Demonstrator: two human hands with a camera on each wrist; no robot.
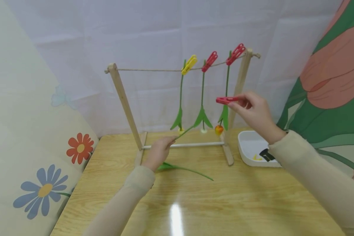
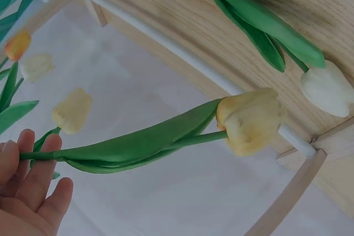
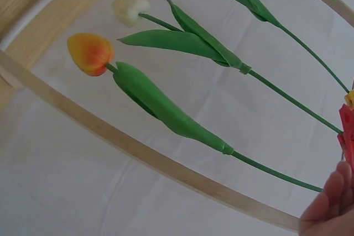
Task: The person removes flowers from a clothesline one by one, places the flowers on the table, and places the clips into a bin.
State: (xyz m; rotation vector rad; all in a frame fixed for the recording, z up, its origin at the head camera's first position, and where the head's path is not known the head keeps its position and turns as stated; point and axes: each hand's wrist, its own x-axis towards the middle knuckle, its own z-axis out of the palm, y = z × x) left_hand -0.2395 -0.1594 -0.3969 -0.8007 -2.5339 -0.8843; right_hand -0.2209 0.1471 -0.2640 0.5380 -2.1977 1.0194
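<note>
In the left wrist view, my left hand (image 2: 33,192) pinches the green stem of a pale yellow artificial tulip (image 2: 249,121). In the head view that left hand (image 1: 159,151) is low in front of the wooden rack, the stem end pointing up and right. My right hand (image 1: 255,113) pinches a red clothespin (image 1: 223,100) in front of the rack's right side. Three tulips hang heads-down from the string (image 1: 150,70): one under a yellow clothespin (image 1: 189,65), two under red clothespins (image 1: 209,61). The rightmost bloom (image 3: 90,53) is orange.
A white tulip (image 2: 326,87) lies on the wooden table (image 1: 194,203) below my left hand. The rack's left post (image 1: 125,105) and white bottom bar (image 1: 197,144) stand close by. At the right, a white tray (image 1: 245,154) holds yellow and black pieces, partly hidden by my sleeve.
</note>
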